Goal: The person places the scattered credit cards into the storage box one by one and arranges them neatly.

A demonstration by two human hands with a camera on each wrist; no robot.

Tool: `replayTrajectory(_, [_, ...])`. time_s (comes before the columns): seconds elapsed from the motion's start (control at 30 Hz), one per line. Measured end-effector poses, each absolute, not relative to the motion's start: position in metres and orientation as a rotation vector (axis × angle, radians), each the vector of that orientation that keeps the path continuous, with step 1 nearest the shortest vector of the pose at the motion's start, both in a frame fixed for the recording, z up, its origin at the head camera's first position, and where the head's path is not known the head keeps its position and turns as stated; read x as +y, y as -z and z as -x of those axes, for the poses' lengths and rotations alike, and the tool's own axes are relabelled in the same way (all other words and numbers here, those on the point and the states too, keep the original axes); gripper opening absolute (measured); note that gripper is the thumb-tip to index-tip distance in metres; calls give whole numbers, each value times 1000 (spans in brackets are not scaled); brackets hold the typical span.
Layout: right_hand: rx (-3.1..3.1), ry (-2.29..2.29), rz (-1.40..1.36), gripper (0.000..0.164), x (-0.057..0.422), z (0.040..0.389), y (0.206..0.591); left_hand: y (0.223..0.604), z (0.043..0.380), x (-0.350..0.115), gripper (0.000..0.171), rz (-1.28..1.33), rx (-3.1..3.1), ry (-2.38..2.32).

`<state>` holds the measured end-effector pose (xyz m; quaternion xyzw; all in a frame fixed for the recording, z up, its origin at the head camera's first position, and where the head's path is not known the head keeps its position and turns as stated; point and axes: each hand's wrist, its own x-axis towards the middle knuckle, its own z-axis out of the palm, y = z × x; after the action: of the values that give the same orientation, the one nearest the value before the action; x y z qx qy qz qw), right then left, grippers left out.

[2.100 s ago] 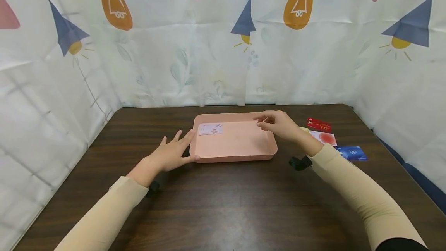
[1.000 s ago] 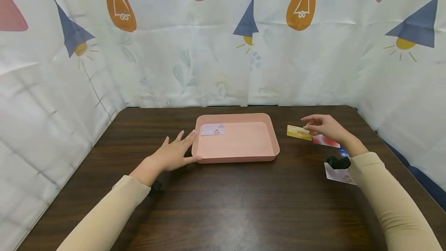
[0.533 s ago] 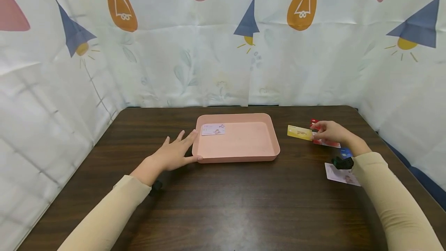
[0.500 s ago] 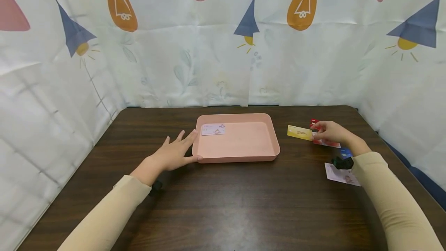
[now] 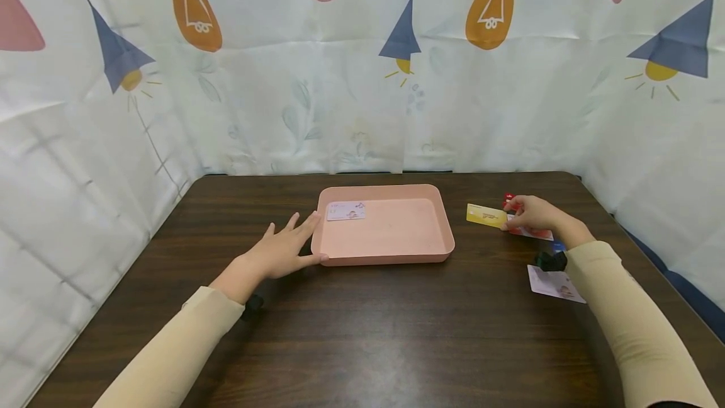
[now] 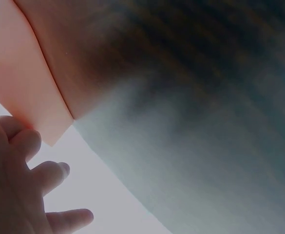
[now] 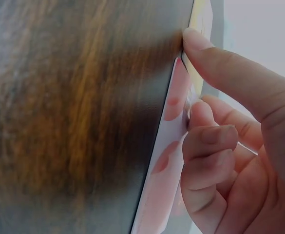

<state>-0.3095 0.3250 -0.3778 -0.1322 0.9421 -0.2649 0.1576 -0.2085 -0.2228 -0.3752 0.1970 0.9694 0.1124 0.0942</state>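
Note:
My left hand [image 5: 277, 250] spreads its straight fingers over the left end of a shallow pink tray [image 5: 385, 258], fingertips and thumb at the rim. Inside the tray, at its upper left, lies a pale card [image 5: 346, 210] with small drawings. To the right of the tray, my right hand [image 5: 535, 214] pinches the right end of a yellow card [image 5: 483, 215]. In the right wrist view the thumb [image 7: 225, 63] presses at the edge of the yellow card [image 7: 200, 17], other fingers curled. Under that hand lies a white card with red circles [image 5: 538, 233].
A red card [image 5: 508, 198] shows behind the right hand, mostly hidden. A blue card [image 5: 558, 247] peeks out beside the wrist, and a pale card [image 5: 552, 283] lies nearer, below the right wrist camera [image 5: 551, 261]. A printed curtain [image 5: 351, 112] encloses the dark wooden table [image 5: 362, 332].
My right hand has moved right from above the tray to the cards and come down onto the yellow card's right end. The left hand has stayed at the tray.

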Motion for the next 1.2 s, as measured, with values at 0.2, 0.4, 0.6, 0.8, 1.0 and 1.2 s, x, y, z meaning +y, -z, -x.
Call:
replayTrajectory(0.2, [2702,725,374,57,324,311,375,376,209,-223,97,-587,2879,-326])
replayTrajectory(0.4, [2705,751,323,50,322,310,373,375,209,-223,96,-582,2877,-320])
replayTrajectory(0.6, [2716,705,314,62,321,312,373,374,209,-222,97,-577,2877,-317])
replayTrajectory(0.8, [2737,679,354,61,319,316,374,375,209,-222,98,-575,2881,-315])
replayTrajectory(1.0, [2719,708,383,52,316,317,372,374,208,-222,99,-572,2879,-305])
replayTrajectory(1.2, [2690,726,380,48,315,318,371,374,208,-222,98,-578,2882,-314])
